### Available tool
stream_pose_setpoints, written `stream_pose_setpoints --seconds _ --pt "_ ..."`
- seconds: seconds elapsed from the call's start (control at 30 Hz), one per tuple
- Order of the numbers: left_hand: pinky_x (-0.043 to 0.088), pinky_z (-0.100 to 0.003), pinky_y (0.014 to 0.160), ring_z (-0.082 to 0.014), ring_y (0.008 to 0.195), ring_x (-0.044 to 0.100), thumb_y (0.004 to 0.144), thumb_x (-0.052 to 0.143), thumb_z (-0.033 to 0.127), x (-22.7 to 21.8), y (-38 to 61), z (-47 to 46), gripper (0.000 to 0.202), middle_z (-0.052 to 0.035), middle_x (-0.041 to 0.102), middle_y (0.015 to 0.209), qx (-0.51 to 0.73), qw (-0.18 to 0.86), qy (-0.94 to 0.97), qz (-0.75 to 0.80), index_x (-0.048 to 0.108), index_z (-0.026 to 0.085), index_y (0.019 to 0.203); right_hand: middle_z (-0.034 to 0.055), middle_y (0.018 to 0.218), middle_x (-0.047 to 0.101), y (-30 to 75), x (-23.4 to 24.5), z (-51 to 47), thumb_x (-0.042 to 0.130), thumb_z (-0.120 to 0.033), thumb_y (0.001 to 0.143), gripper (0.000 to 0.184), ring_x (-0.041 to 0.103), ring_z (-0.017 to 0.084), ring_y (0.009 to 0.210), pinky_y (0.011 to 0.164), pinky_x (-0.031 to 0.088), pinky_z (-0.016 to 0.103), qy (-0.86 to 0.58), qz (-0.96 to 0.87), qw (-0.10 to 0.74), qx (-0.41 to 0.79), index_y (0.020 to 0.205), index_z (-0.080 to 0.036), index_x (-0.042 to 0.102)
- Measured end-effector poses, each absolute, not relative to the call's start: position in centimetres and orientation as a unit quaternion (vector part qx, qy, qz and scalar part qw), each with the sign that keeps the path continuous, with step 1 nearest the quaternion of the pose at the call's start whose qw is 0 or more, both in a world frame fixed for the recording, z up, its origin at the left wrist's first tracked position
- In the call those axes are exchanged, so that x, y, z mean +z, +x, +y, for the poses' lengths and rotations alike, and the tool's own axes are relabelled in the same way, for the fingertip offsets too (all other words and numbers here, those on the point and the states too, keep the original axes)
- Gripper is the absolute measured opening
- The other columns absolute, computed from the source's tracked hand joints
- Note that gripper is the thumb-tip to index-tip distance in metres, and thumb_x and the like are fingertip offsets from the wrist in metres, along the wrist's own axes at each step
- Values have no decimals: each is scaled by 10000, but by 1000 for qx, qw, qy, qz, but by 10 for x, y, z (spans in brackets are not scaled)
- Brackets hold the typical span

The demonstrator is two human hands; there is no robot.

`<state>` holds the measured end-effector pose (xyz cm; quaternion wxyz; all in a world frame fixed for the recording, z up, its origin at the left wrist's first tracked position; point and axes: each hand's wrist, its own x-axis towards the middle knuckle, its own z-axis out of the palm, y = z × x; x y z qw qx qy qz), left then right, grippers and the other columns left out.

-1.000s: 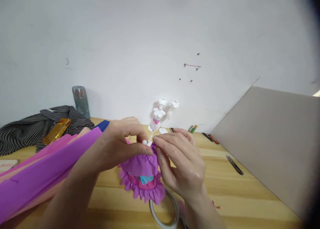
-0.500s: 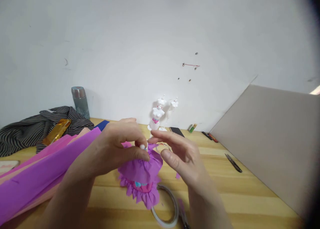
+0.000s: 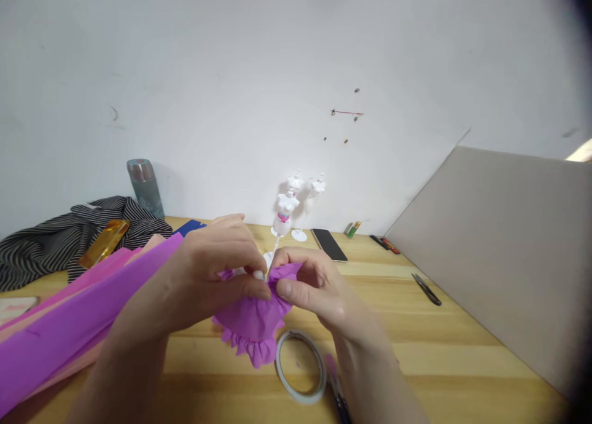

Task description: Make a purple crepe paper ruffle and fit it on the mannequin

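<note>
Both hands hold a small purple crepe-paper dress (image 3: 252, 325) with a ruffled hem just above the wooden table (image 3: 439, 356). My left hand (image 3: 215, 270) pinches the top of the dress from the left, thumb pressed on the paper. My right hand (image 3: 308, 288) pinches the same top edge from the right, fingers curled. A small white tip of what looks like a doll stand shows between the fingertips. A tape ring (image 3: 300, 375) lies on the table right below the dress.
Purple and pink crepe sheets (image 3: 69, 325) cover the left. White mannequin stands (image 3: 287, 211), a phone (image 3: 329, 245), a thermos (image 3: 144, 187), striped cloth (image 3: 55, 233) and a gold packet (image 3: 102, 242) sit at the back. Small snips (image 3: 426, 289) lie near a grey board (image 3: 509, 251).
My right hand opened briefly and came back to pinch the dress top. The dress dropped a little lower and turned, hiding its pink and teal inside.
</note>
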<state>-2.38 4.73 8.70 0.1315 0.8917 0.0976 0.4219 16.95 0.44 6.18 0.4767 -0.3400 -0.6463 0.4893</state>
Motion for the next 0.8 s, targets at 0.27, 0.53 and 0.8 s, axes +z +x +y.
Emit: stream_pose_setpoints --seconds 0.27,0.53,0.8 --pt "478 -310 856 -119 718 571 790 761 255 83 -23 60 138 15 642 726 416 224 878 78 644 184 775 -27 603 526 164 64 -2 588 -160 694 74 479 106 551 519 394 239 -380 -667 497 404 629 -182 563" --pt "500 -312 838 -142 804 630 846 686 138 83 -30 62 128 -36 686 838 393 275 877 35 700 208 952 -25 586 507 165 65 -3 577 -187 716 85 463 104 542 492 388 233 -384 -675 495 390 632 -182 564" --pt "487 -300 825 -133 792 610 845 679 118 85 -28 58 73 -24 672 807 397 261 878 55 686 186 870 -27 586 522 165 64 -1 635 -219 727 118 466 103 546 508 393 237 -391 -686 498 358 636 -178 571"
